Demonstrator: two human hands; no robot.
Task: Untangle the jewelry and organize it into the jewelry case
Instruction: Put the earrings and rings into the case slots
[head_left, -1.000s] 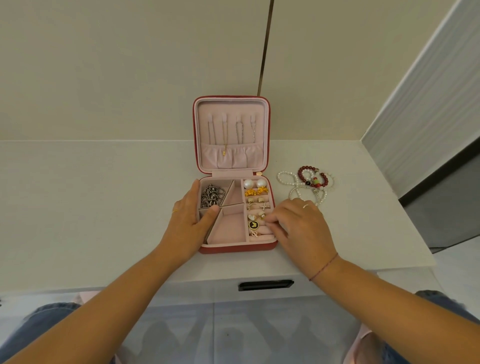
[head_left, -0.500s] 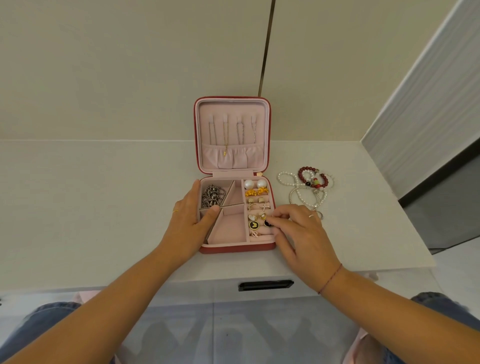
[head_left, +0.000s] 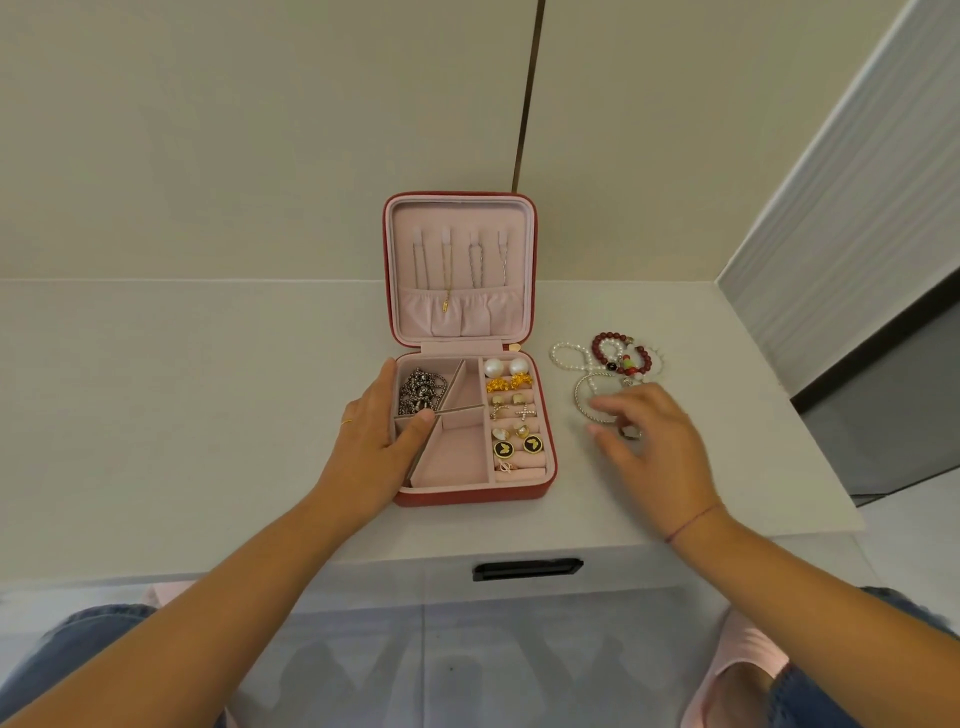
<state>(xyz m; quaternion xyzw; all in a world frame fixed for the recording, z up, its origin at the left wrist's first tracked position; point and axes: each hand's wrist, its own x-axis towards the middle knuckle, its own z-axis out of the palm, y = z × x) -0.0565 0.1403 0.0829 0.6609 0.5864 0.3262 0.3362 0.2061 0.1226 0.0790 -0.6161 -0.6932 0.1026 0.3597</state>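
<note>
Plainly open on the table (head_left: 208, 395), the case (head_left: 467, 496) had its lid (head_left: 462, 218) upright at the far side, four thin chains (head_left: 448, 270) hanging inside it into a gathered pocket (head_left: 483, 322). In the tray, the far-left compartment held a dark chain (head_left: 422, 391). The right column held pairs of earrings: pearl studs (head_left: 502, 368) farthest, gold ones (head_left: 509, 384) next, black studs (head_left: 517, 447) near, then a small ring (head_left: 506, 466). The left hand (head_left: 371, 434) lay flat against the case's left side, thumb on a divider, gripping nothing. Right of the case lay a tangle: red beads (head_left: 602, 347), pearls (head_left: 565, 359) and a bangle (head_left: 582, 401). The right hand (head_left: 647, 447) was over the bangle, fingers loosely spread and holding nothing; whether they touched it I cannot tell.
</note>
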